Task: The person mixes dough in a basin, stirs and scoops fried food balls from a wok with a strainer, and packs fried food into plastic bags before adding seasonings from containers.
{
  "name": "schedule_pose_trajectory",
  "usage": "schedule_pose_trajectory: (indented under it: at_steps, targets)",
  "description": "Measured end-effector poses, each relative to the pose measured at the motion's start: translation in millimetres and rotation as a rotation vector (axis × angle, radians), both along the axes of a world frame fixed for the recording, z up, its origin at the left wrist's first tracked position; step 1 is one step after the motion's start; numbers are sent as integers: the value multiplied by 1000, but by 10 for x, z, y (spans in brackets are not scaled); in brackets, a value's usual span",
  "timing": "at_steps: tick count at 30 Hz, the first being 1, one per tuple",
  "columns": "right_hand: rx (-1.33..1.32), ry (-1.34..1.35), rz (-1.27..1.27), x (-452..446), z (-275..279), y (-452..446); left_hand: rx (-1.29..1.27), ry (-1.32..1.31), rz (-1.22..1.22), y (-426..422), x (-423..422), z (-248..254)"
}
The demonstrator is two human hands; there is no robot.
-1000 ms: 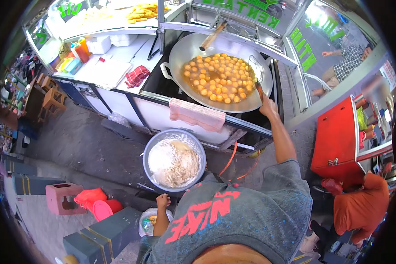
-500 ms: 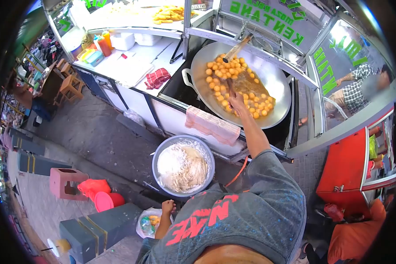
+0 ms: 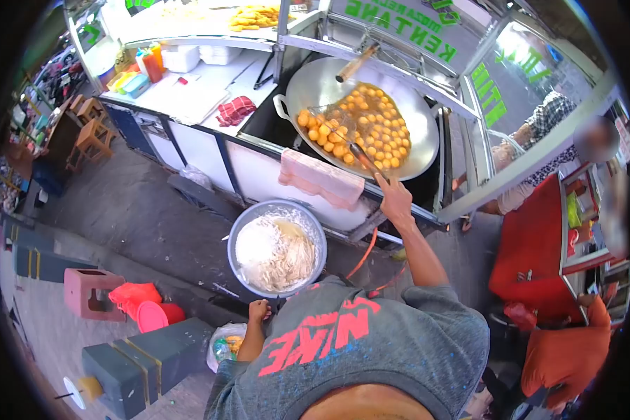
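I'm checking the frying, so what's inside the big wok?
The wok holds round golden balls in brownish oil, plus the wire head of a skimmer gripped by the right hand. They cover its bottom.

Wooden stools (image 3: 93,137) (brown ones) stand beyond the dark floor (image 3: 129,199).

Street-food stall, open to a paved alley. Before me: one wide metal wok (image 3: 420,143) of round fried balls (image 3: 381,129) in oil, sunk in the cart. One white worktop (image 3: 213,77), with sauce bottles (image 3: 150,64) and white foam boxes (image 3: 180,59). Glass panels bearing green lettering (image 3: 437,48), "KENTANG" readable in reverse. Heaped golden fried pieces (image 3: 255,17) in the display. On the ground side: wooden stools (image 3: 92,137), a pink plastic stool (image 3: 91,290). Opposite, a red cart (image 3: 528,245), people beside it.
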State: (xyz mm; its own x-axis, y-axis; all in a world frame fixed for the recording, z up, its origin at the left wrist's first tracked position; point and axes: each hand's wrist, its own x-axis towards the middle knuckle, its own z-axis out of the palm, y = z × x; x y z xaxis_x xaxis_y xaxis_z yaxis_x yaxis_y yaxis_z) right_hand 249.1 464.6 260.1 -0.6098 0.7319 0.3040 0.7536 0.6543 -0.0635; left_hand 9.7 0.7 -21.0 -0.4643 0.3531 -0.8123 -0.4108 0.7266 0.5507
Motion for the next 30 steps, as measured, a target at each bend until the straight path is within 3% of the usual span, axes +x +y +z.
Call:
schedule_pose_trajectory:
  at_steps: [4, 12, 18, 22, 24, 27, 29, 30]
  targets:
    - [-3, 38, -161, 365, 91, -379, -7, 19, -103, -92, 15, -102]
    - [-238, 694, -197, 186, -718, -879, 11, -10, -34, -115, -84, -217]
    - [-429, 640, -344, 37, -710, -834, 45, 5, -35, -22, -86, 9]
    - [-245, 694, -273, 126, -731, -821, 132, 65, -92, -82, -24, 68]
    - [-141, 795, -220, 68, -532, -762, 86, 121, -149, -146, 16, 157]
    - [-14, 941, -145, -75, -110, -316, 232, 226, -338, -331, 26, -124]
    - [-48, 1005, -122, -187, 214, 174, 87, 90, -200, -369, 96, 47]
    - [80, 1043, -70, -270, 263, 546, 45, 71, -167, -361, 104, 38]
